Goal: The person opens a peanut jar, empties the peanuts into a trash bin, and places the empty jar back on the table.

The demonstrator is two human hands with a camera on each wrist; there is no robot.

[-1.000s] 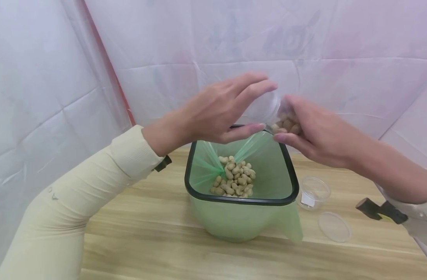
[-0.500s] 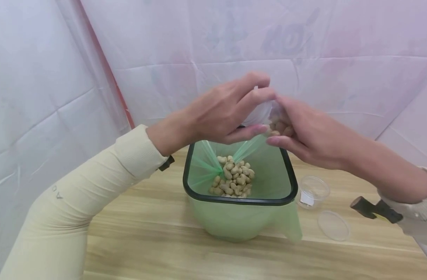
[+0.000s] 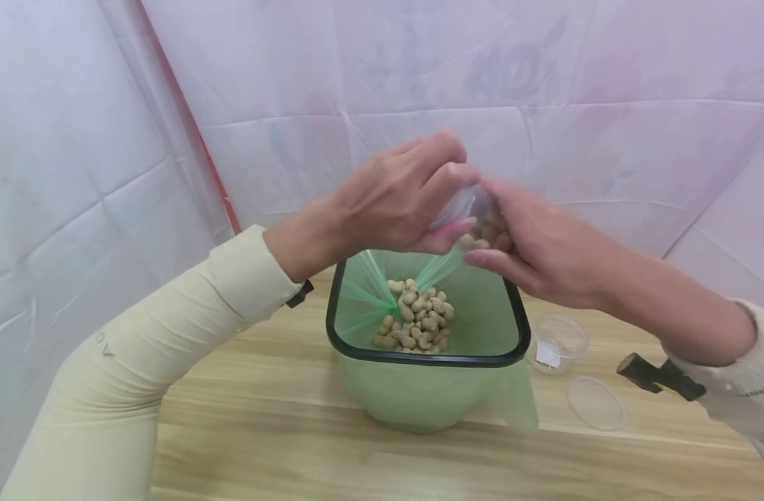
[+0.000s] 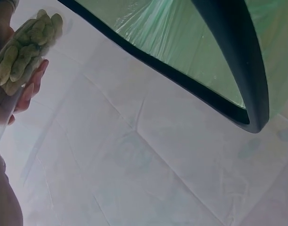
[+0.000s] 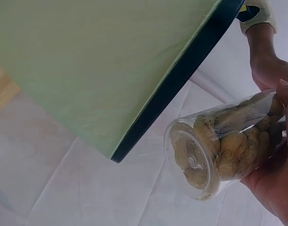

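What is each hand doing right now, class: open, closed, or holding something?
Left hand: fingers curled on the lid end of the clear plastic cup of peanuts.
Right hand: grips that cup.

Clear lidded cup [image 5: 219, 150] of peanuts [image 5: 238, 141] in right hand [image 5: 276, 188], beside green-lined bin's black rim [image 5: 181, 80]

Left arm: long cream sleeve [image 3: 138, 341], close-fitting knit, ribbed cuff [image 3: 257, 278] ending at the wrist. Small grey letter marks printed on the upper sleeve, near the elbow. A black strap [image 3: 299, 293] shows just under the cuff edge.

Right arm: cream sleeve [image 3: 742, 390] of the same kind, ribbed cuff, pushed up so the forearm is bare. A black mount [image 3: 651, 376] sticks out beside the cuff.

Left hand [image 3: 397, 198] and right hand [image 3: 538, 240]: bare, no gloves, no rings seen.
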